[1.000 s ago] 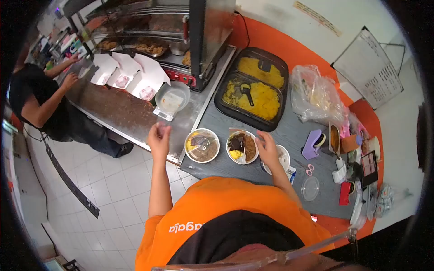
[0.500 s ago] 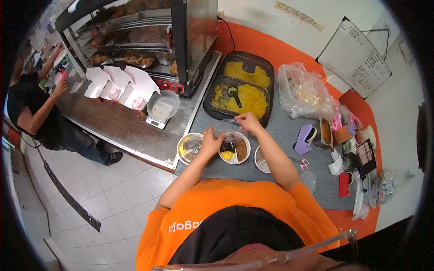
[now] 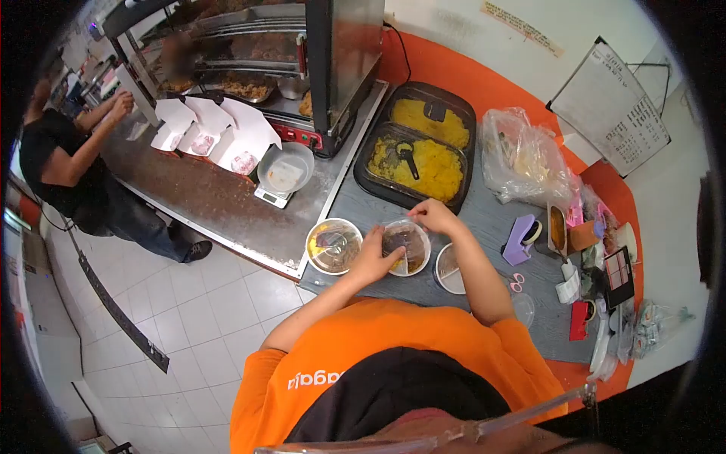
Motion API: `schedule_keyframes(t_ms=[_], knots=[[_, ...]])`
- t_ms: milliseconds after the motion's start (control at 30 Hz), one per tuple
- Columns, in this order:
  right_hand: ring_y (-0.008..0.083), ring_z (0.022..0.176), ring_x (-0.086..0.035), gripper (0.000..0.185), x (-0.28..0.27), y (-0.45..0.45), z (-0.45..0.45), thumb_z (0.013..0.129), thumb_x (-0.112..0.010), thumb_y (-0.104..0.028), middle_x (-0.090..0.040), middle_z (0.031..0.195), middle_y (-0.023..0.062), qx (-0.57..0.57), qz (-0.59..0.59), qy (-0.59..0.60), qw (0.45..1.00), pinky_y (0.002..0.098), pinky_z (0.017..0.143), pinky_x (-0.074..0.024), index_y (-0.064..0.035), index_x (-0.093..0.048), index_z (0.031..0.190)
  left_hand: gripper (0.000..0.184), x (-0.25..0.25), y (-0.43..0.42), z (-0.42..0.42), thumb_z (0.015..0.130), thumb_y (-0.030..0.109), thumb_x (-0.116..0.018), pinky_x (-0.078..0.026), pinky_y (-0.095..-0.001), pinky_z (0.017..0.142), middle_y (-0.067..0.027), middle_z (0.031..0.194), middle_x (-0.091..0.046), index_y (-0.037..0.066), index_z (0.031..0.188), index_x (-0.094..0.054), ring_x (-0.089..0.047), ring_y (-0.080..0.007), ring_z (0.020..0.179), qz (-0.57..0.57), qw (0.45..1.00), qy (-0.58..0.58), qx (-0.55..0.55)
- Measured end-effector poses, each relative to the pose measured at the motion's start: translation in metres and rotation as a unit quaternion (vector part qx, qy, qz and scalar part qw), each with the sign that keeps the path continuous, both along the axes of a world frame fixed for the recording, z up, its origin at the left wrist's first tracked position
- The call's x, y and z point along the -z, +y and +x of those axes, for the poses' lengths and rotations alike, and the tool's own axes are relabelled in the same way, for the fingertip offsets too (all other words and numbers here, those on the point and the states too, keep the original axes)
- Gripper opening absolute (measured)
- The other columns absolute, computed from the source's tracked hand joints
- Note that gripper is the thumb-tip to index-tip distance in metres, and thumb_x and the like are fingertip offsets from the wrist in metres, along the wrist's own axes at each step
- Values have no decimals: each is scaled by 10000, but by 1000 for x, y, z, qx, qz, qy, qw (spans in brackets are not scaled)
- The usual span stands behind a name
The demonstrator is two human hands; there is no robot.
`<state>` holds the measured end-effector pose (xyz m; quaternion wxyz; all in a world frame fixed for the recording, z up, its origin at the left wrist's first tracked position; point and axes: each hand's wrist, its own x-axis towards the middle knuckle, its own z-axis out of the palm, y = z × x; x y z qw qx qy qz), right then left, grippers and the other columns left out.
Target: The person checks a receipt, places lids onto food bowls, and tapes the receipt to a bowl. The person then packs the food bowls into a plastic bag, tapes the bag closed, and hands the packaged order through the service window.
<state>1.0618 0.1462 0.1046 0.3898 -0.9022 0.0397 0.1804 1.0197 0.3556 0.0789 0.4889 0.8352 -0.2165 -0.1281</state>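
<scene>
- Carrying everything under your hands, the grey table (image 3: 488, 227) has its left edge against the metal counter (image 3: 189, 181).
- The black rice tray (image 3: 389, 191) stands toward the table's far edge; it looks heavy, so its outer rim would be the hold.
- The middle bowl (image 3: 415, 273) sits by your near edge of the table, right of the near-left corner, between the left bowl (image 3: 331, 272) and the right bowl (image 3: 440, 280). Judge it light but stiff-walled, with some weight from the food; hold it low on opposite sides and keep it level, since a hard squeeze could buckle it.
- Over the middle bowl lies the clear lid (image 3: 405, 238). It seems thin and springy, probably slippery with any grease on your fingers; take it by its outer rim, as the middle would likely dent.
- Your left hand (image 3: 374, 257) touches the left side, thumb spread from the fingers; how firmly it holds, you cannot tell.
- Your right hand (image 3: 435, 216) meets the far rim, fingertips drawn together; whether they pinch the lid or only rest there is unclear.
- Pink scissors (image 3: 517, 283) lie right of the bowls.
</scene>
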Motion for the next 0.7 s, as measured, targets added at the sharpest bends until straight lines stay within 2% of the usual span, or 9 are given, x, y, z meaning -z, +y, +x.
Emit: schedule_keyframes(t_ms=[67,133,300,367,433,500,533,633,700], knots=[[184,573,-593,161,6,-4,-15,740,-563,-86,-604,641,117,6,-14,-42,999,311,534,-458,-17,-643,861,752,-7,1,-4,758,376,-593,-273,-385,980,-296,1241,-335,-116,1228,-273,-337,-387,1166,-28,1000,6,0],[188,597,-567,140,22,-9,-28,756,-579,-75,-603,717,125,-2,-63,-229,971,310,557,-433,-13,-635,868,749,12,-3,-3,754,357,-601,-273,-386,980,-301,1241,-330,-120,1228,-270,-336,-393,1163,-9,999,-30,13],[235,683,-560,123,27,1,-45,778,-556,-61,-532,698,158,-5,-50,-319,947,319,615,-421,-20,-632,865,707,22,-2,-11,769,300,-586,-262,-390,989,-314,1238,-323,-123,1230,-258,-319,-406,1169,21,994,-107,28],[202,689,-551,140,24,-3,-48,790,-541,-58,-575,749,129,17,-41,-262,964,299,622,-421,-15,-631,888,674,31,-10,-9,798,315,-546,-252,-391,995,-310,1245,-318,-113,1234,-260,-312,-412,1172,-18,997,-75,-8],[156,650,-520,161,47,-18,-45,793,-549,-68,-616,789,64,72,117,-249,959,274,600,-418,-10,-626,923,658,52,-23,3,807,328,-516,-259,-395,991,-331,1237,-311,-124,1217,-272,-329,-423,1153,-21,993,-98,-63],[57,506,-436,187,25,-16,-50,791,-562,-73,-610,753,-6,174,198,-97,960,203,440,-355,-43,-624,965,617,53,-30,16,828,326,-483,-282,-399,972,-330,1206,-351,-110,1217,-284,-374,-412,1123,-78,994,-17,-78],[41,471,-418,191,32,-22,-50,794,-556,-70,-600,722,-5,176,227,-99,953,183,398,-319,-57,-623,972,564,51,-32,20,836,301,-476,-304,-400,951,-314,1170,-390,-99,1201,-319,-401,-406,1093,-83,993,-21,-84],[48,474,-422,201,29,-25,-54,797,-554,-79,-584,695,-15,203,227,-79,949,184,393,-317,-65,-615,988,447,41,-27,19,831,234,-483,-347,-399,898,-270,1087,-460,-62,1155,-401,-449,-389,1024,-98,990,-61,-76],[49,458,-413,208,26,-22,-57,796,-557,-92,-552,653,-26,292,265,-84,915,183,382,-309,-66,-608,997,385,34,-23,18,819,192,-496,-368,-398,866,-242,1041,-493,-37,1125,-448,-469,-379,985,-103,989,-92,-55]])
